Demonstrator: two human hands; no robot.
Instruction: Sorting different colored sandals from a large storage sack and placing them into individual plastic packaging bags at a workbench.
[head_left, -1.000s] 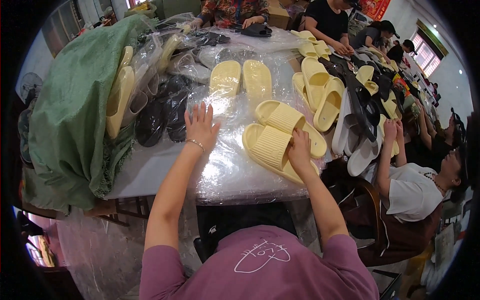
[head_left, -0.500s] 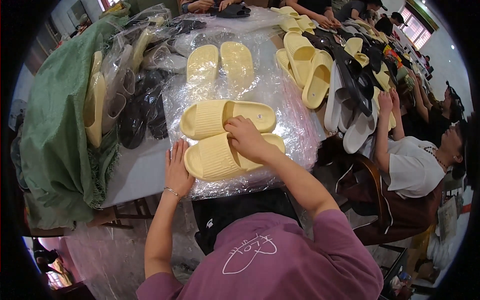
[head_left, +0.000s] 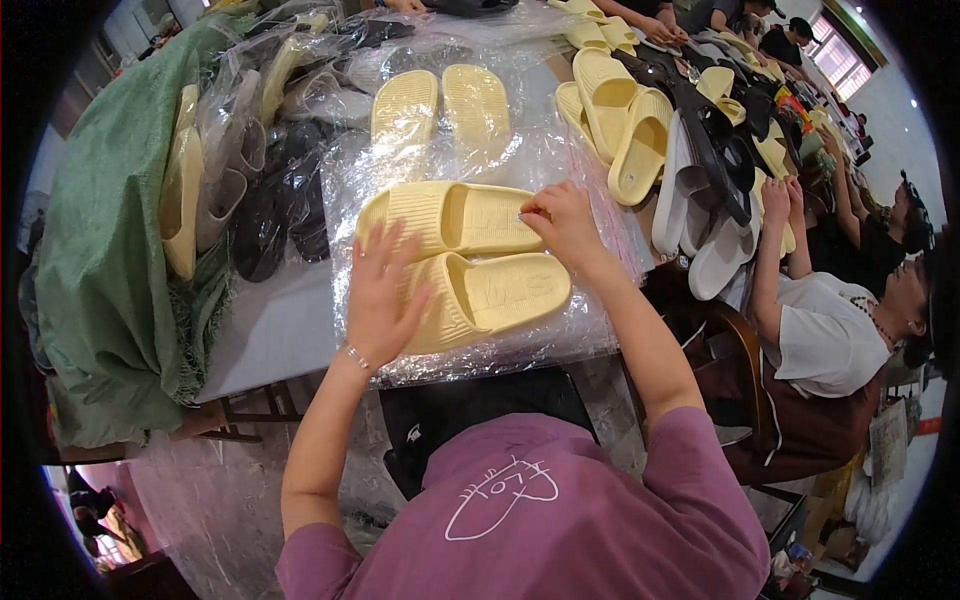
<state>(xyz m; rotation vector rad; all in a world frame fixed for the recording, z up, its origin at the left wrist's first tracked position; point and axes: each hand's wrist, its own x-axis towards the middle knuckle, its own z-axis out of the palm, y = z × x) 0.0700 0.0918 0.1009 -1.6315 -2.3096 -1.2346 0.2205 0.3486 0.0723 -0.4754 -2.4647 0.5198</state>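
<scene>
Two pale yellow slide slippers lie side by side on clear plastic bags, toes to the left: the far slipper (head_left: 485, 222) and the near slipper (head_left: 515, 290). My left hand (head_left: 382, 285), slightly blurred, is open with fingers spread over the toe end of the near slipper. At the heel of the far slipper, my right hand (head_left: 565, 225) is pinched on a small pale sticker (head_left: 522, 217). Most of that sticker is covered by the fingertips. Lines are pressed into both insoles.
Another yellow pair (head_left: 405, 105) lies under plastic farther back. A green woven sack (head_left: 110, 240) and bagged dark shoes (head_left: 275, 210) stand left. Yellow slippers (head_left: 640, 145), white slippers (head_left: 720, 255) and black slippers (head_left: 710, 160) crowd the right, where a person in a white top (head_left: 830, 330) sits.
My right hand has moved right, from the near slipper's strap to the far slipper's heel, where a sticker showed before. My left hand has lifted from the plastic over the near slipper's toe.
</scene>
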